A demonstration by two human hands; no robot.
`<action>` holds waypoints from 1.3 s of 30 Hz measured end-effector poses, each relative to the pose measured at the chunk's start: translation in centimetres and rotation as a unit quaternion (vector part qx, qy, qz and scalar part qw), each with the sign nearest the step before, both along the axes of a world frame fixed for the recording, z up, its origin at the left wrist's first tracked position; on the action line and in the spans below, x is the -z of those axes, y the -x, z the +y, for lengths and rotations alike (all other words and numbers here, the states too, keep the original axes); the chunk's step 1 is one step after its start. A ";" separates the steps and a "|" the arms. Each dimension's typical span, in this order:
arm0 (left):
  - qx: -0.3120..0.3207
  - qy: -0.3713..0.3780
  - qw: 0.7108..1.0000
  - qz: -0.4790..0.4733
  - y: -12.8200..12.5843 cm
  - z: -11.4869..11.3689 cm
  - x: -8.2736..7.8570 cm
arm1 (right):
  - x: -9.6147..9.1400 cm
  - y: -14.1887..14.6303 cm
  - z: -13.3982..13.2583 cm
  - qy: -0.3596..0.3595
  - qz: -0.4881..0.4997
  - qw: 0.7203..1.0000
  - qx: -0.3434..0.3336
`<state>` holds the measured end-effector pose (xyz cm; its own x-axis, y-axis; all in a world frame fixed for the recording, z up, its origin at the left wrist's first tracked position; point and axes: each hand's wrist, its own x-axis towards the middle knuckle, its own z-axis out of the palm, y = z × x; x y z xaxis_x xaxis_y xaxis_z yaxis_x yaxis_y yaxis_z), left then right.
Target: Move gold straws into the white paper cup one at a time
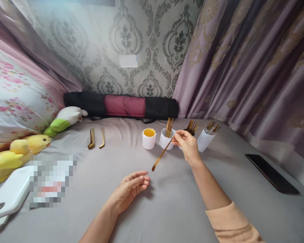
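My right hand [186, 145] pinches the upper end of a long gold spoon [162, 154], a thin rod with a small widened tip that slants down to the left. It is held in front of a white cup [165, 143] in which several thin gold rods [169, 126] stand. My left hand [132, 189] is just below the spoon's tip, fingers loosely curled and apart, holding nothing. Left of that cup is another white cup [148, 141] with a yellow inside. Behind my right hand, a bunch of darker gold utensils [191, 127] stands in a container mostly hidden by the hand.
A tilted white container [205, 140] holds several brownish-gold rods at the right. Bent gold pieces [91, 139] lie at the left on the grey sheet [111, 168]. A black phone [271, 172], a white power bank [11, 192], plush toys [31, 145] and a long bag [124, 106] surround them.
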<state>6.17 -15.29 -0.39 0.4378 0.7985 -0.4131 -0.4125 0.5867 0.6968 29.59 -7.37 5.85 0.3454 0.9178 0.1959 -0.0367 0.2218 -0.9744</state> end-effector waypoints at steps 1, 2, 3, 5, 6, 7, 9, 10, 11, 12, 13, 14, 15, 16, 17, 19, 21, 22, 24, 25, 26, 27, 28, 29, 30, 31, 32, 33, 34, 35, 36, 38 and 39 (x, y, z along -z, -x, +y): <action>-0.003 0.003 1.000 -0.003 0.1 0.0 0.0 | -0.4 -0.4 0.2 -0.006 0.000 1.000 0.009; -0.005 0.005 1.000 -0.006 0.1 0.1 0.0 | -0.7 -0.9 0.3 -0.015 -0.001 1.000 0.021; -0.008 0.008 1.000 -0.009 0.1 0.1 0.0 | -1.1 -1.3 0.5 -0.021 -0.003 0.999 0.030; -0.017 0.018 1.000 -0.013 0.2 0.2 0.1 | -1.8 -2.1 0.7 -0.036 -0.009 0.998 0.051; -0.022 0.023 0.999 -0.015 0.2 0.2 0.1 | -2.1 -2.5 0.9 -0.044 -0.011 0.997 0.061; -0.027 0.027 0.999 -0.017 0.2 0.2 0.1 | -2.3 -2.8 1.0 -0.052 -0.013 0.996 0.071; -0.033 0.032 0.999 -0.022 0.2 0.3 0.1 | -2.9 -3.3 1.2 -0.070 -0.018 0.993 0.090; -0.034 0.032 0.999 -0.025 0.2 0.3 0.2 | -3.1 -3.6 1.3 -0.080 -0.021 0.992 0.100; -0.036 0.032 0.998 -0.027 0.2 0.3 0.2 | -3.4 -3.8 1.4 -0.089 -0.024 0.990 0.110; -0.037 0.032 0.998 -0.029 0.2 0.3 0.2 | -3.7 -4.0 1.5 -0.098 -0.027 0.987 0.122; -0.037 0.032 0.998 -0.030 0.2 0.4 0.2 | -4.0 -4.2 1.7 -0.107 -0.029 0.985 0.134; -0.037 0.031 0.998 -0.031 0.3 0.4 0.2 | -4.3 -4.4 1.8 -0.117 -0.032 0.982 0.147; -0.037 0.031 0.998 -0.032 0.3 0.4 0.2 | -4.6 -4.5 1.9 -0.127 -0.035 0.978 0.161; -0.037 0.031 0.998 -0.034 0.3 0.4 0.2 | -4.9 -4.7 2.1 -0.137 -0.038 0.974 0.174; -0.037 0.030 0.998 -0.035 0.3 0.4 0.2 | -5.1 -4.8 2.2 -0.147 -0.041 0.971 0.186; -0.037 0.030 0.998 -0.038 0.4 0.4 0.2 | -5.5 -5.0 2.5 -0.164 -0.049 0.963 0.206; -0.038 0.029 0.998 -0.041 0.4 0.4 0.3 | -5.7 -5.3 2.8 -0.177 -0.057 0.957 0.222; -0.038 0.030 0.998 -0.043 0.4 0.4 0.4 | -5.7 -5.4 2.9 -0.182 -0.062 0.955 0.228; -0.039 0.032 0.998 -0.045 0.5 0.5 0.5 | -5.7 -5.6 3.2 -0.191 -0.076 0.950 0.236; -0.039 0.032 0.998 -0.046 0.5 0.5 0.5 | -5.7 -5.7 3.3 -0.195 -0.084 0.948 0.239; -0.040 0.032 0.998 -0.046 0.5 0.5 0.6 | -5.7 -5.7 3.5 -0.198 -0.094 0.945 0.241; -0.040 0.033 0.998 -0.045 0.5 0.5 0.6 | -5.7 -5.8 3.7 -0.201 -0.103 0.943 0.242; -0.041 0.033 0.998 -0.044 0.5 0.5 0.6 | -5.6 -5.8 3.8 -0.205 -0.114 0.941 0.242; -0.042 0.034 0.998 -0.043 0.4 0.5 0.7 | -5.6 -5.8 4.1 -0.209 -0.126 0.940 0.240; -0.042 0.035 0.998 -0.042 0.4 0.5 0.7 | -5.6 -5.8 4.3 -0.213 -0.139 0.938 0.235; -0.042 0.036 0.998 -0.041 0.4 0.5 0.7 | -5.5 -5.7 4.5 -0.215 -0.153 0.937 0.230; -0.042 0.037 0.998 -0.042 0.4 0.5 0.7 | -5.5 -5.6 4.8 -0.214 -0.167 0.936 0.224; -0.042 0.038 0.997 -0.042 0.4 0.6 0.8 | -5.4 -5.5 5.0 -0.211 -0.182 0.936 0.216; -0.043 0.038 0.997 -0.043 0.4 0.6 0.8 | -5.4 -5.4 5.2 -0.206 -0.195 0.936 0.207; -0.043 0.037 0.997 -0.044 0.4 0.6 0.9 | -5.3 -5.2 5.5 -0.199 -0.206 0.938 0.196; -0.044 0.037 0.997 -0.045 0.4 0.6 0.9 | -5.2 -5.0 5.7 -0.192 -0.216 0.939 0.185; -0.044 0.036 0.997 -0.047 0.4 0.6 0.9 | -5.0 -4.6 6.2 -0.179 -0.229 0.944 0.158; -0.045 0.035 0.997 -0.048 0.4 0.6 0.9 | -4.9 -4.4 6.5 -0.173 -0.233 0.946 0.145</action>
<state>5.78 -14.69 -1.27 0.4060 0.8068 -0.4293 -0.5282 0.5905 0.6102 34.00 -0.87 10.78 0.3745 0.6509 0.6604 0.4906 0.4653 -0.7368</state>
